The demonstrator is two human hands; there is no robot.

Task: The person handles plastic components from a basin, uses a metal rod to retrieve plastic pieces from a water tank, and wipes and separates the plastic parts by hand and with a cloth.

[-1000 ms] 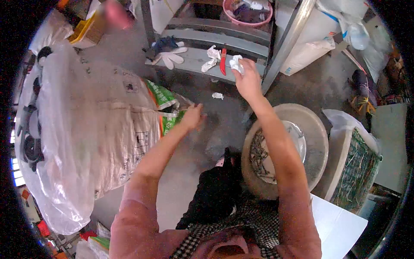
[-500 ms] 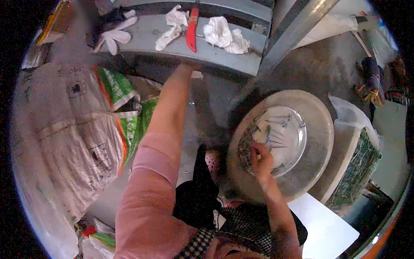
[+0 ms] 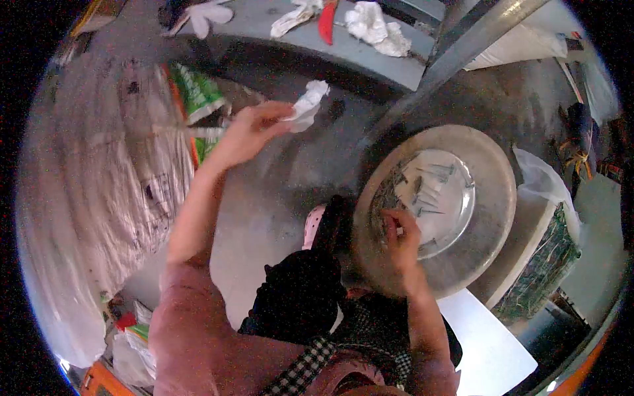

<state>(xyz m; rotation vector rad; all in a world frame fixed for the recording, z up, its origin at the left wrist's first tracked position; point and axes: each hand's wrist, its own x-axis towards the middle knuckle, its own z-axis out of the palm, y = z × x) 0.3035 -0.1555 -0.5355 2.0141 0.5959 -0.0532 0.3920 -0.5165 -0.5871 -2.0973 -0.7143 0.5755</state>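
My left hand (image 3: pixel 252 132) is closed on a crumpled white tissue (image 3: pixel 309 105), held up over the floor in front of the grey bench. My right hand (image 3: pixel 401 239) is inside the round, pale basin (image 3: pixel 494 191), near its left wall, with fingers pinched together. Whatever is between those fingers is too small to make out. Several long metal nails or screws (image 3: pixel 430 198) lie on the basin's pale bottom, beside a heap of darker small pieces (image 3: pixel 386 195) close to my right fingertips.
On the grey bench (image 3: pixel 251 33) lie a red-handled tool (image 3: pixel 327 23), crumpled white tissues (image 3: pixel 376 28) and a white glove (image 3: pixel 206 18). Large woven sacks (image 3: pixel 119 191) stand left. A slanted metal post (image 3: pixel 475 46) rises behind the basin. A box of thin dark strands (image 3: pixel 545 264) stands right.
My left hand has come back from the bench's front edge, down and to the left, with the tissue now plainly visible. My right hand stays in the basin. The view has shifted.
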